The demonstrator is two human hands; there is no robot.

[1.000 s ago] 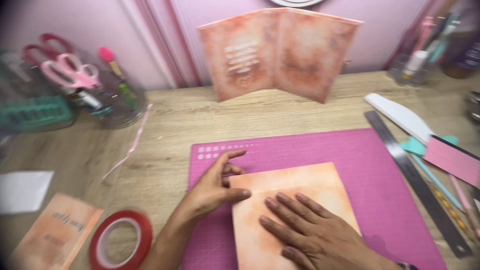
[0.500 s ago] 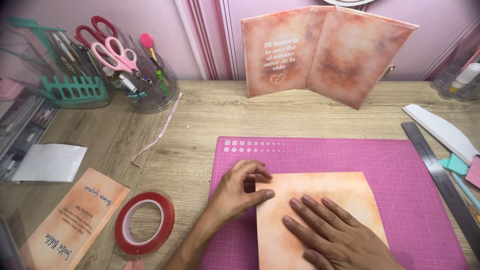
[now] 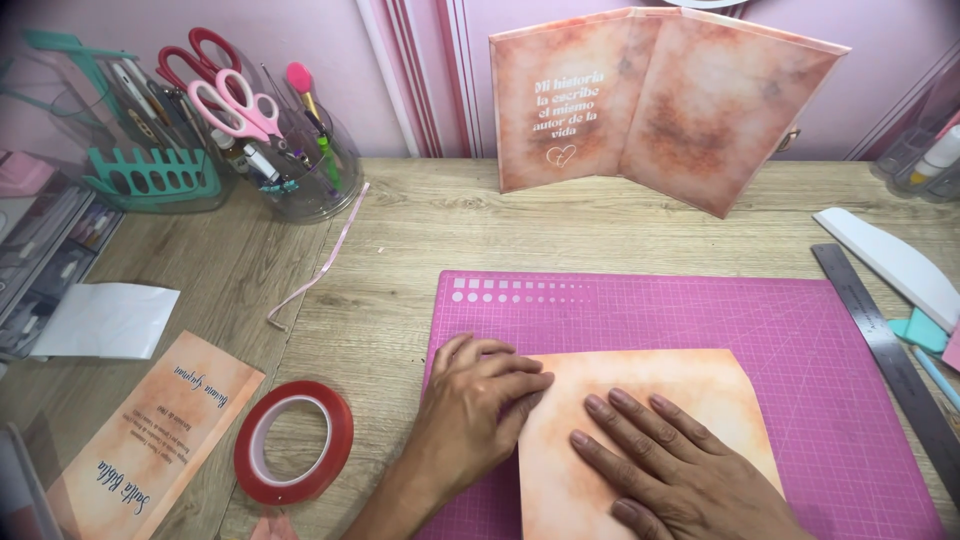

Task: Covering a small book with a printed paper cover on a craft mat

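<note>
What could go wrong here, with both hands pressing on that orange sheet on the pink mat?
The right hand lies flat on the orange sheet while the left hand presses its left edge; uneven pressure might let the sheet slide on the cutting mat and leave a crooked crease. The left forearm sits close to the red tape roll, so a sideways sweep could knock it. The metal ruler lies at the mat's right edge and could get nudged.

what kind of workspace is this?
Likely a home papercraft desk. A pink cutting mat lies on the wooden table, a clear cup of scissors stands at the back, and a tape roll lies near the left hand. Both hands press an orange paper.
</note>
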